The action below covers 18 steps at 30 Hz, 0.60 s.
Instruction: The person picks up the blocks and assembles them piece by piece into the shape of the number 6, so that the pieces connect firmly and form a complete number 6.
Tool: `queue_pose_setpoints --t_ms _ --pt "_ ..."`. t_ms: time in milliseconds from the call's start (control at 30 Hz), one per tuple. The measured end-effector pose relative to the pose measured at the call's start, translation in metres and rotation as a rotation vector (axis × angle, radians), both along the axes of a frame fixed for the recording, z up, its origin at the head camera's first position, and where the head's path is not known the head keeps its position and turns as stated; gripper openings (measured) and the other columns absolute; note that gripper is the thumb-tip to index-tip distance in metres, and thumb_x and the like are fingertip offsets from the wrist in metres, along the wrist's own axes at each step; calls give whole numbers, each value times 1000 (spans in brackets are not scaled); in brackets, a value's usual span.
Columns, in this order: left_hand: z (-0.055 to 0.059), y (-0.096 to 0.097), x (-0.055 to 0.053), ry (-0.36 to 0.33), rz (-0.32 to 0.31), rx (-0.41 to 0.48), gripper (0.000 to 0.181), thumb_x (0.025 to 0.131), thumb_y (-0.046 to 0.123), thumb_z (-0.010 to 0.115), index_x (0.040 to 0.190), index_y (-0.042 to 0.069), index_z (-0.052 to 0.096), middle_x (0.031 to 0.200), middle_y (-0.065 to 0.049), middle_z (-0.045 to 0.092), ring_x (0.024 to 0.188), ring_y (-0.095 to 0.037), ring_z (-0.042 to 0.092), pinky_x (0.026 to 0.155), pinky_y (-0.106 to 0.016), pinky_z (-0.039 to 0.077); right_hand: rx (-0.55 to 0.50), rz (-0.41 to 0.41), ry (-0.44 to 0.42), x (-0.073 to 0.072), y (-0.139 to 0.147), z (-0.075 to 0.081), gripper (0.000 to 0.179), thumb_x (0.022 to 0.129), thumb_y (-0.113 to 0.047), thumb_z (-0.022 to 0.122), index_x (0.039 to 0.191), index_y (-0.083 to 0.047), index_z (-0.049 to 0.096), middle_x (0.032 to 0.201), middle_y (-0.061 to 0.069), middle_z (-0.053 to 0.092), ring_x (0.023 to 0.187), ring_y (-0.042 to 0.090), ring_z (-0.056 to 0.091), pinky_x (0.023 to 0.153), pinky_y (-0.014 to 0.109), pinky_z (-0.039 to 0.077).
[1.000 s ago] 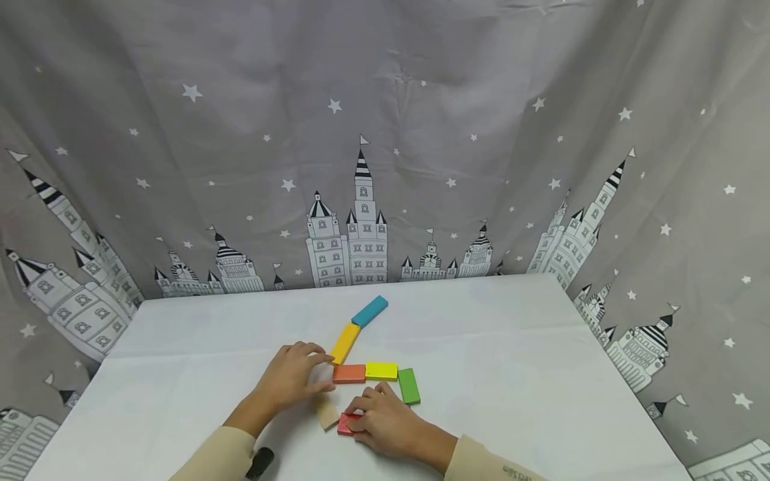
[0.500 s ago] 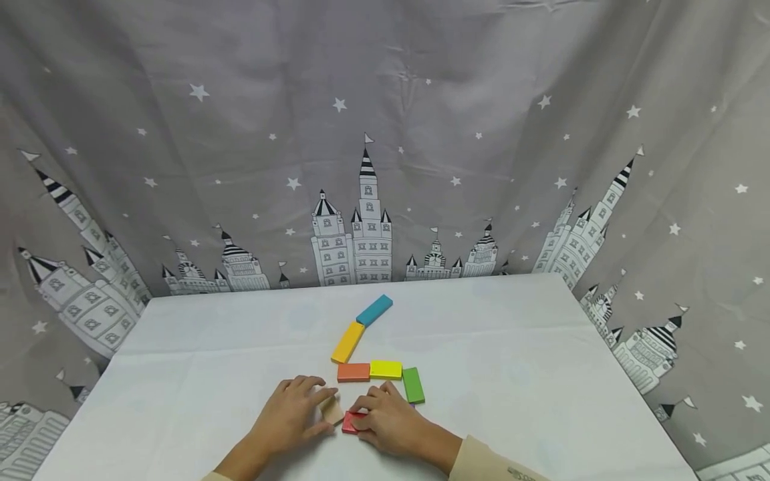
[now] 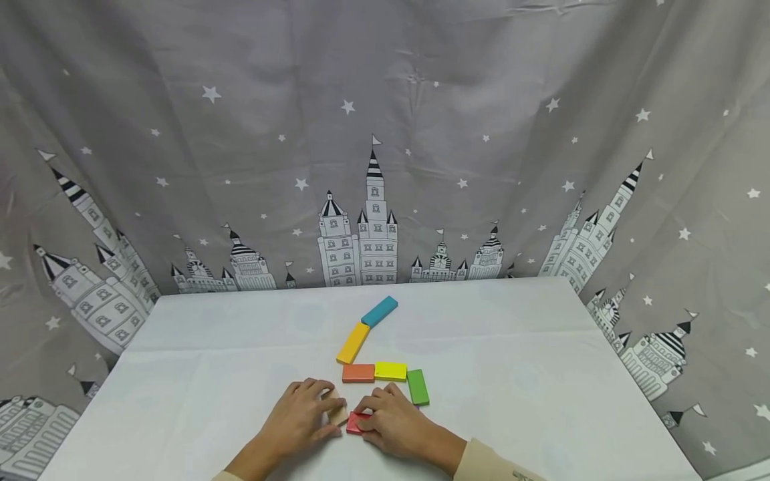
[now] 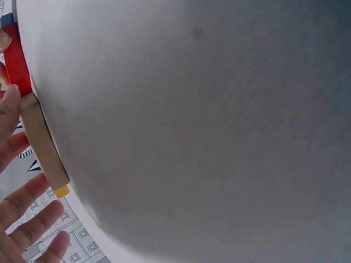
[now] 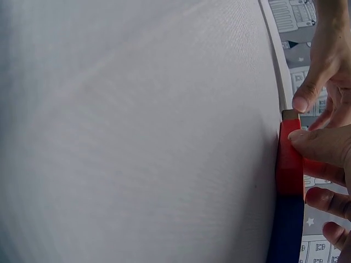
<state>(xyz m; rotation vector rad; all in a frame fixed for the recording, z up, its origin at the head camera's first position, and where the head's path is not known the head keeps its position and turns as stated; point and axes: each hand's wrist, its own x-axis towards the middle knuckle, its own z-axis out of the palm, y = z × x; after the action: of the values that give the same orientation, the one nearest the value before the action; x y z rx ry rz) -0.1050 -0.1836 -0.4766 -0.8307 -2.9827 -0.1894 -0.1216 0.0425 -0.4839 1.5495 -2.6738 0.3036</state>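
In the head view my left hand (image 3: 299, 415) holds a plain wooden block (image 3: 338, 415) between thumb and fingers. Its thumb is by the end that meets the red block, as the left wrist view shows along the block's side (image 4: 45, 145). My right hand (image 3: 394, 419) pinches the red block (image 3: 355, 422), with the thumb on its near face in the right wrist view (image 5: 289, 164). A dark blue block (image 5: 286, 230) adjoins the red one there. Beyond the hands lie an orange block (image 3: 358, 373), a yellow block (image 3: 391, 371) and a green block (image 3: 418, 387).
An amber block (image 3: 353, 343) and a teal block (image 3: 379, 312) run diagonally towards the back of the white table (image 3: 511, 374). A grey curtain (image 3: 271, 87) printed with castles and stars hangs behind.
My left hand has come nearer to me, from beside the amber and orange blocks. The wooden block has shifted slightly towards the red block. My right hand keeps its hold on the red block.
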Motion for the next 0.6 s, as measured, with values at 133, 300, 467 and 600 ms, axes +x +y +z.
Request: queue_pose_setpoints --t_ms 133,300,467,600 --pt "-2 0 -1 17 2 -10 41 75 51 76 106 25 73 114 -4 63 104 -25 57 88 -47 47 6 -1 -3 0 -1 -1 20 89 -32 70 106 -24 77 111 -14 63 97 4 51 82 21 36" --pt "-2 1 -1 13 5 -2 37 74 45 79 104 25 74 114 -3 64 104 -24 57 89 -47 46 17 -2 -7 0 -1 0 20 89 -32 70 106 -24 76 112 -14 63 97 4 51 83 22 36" --pt "-1 -1 -4 -5 -11 -9 36 74 40 81 106 25 74 117 -3 65 104 -23 57 89 -47 46 7 5 2 0 0 0 20 90 -31 70 107 -24 76 112 -14 63 97 4 51 83 21 36" --pt "-1 -4 -7 25 -40 -5 34 73 37 82 105 26 75 116 -3 65 103 -23 57 88 -47 46 -1 3 4 0 -1 -2 21 89 -31 70 108 -23 76 112 -14 63 98 5 52 84 21 36"
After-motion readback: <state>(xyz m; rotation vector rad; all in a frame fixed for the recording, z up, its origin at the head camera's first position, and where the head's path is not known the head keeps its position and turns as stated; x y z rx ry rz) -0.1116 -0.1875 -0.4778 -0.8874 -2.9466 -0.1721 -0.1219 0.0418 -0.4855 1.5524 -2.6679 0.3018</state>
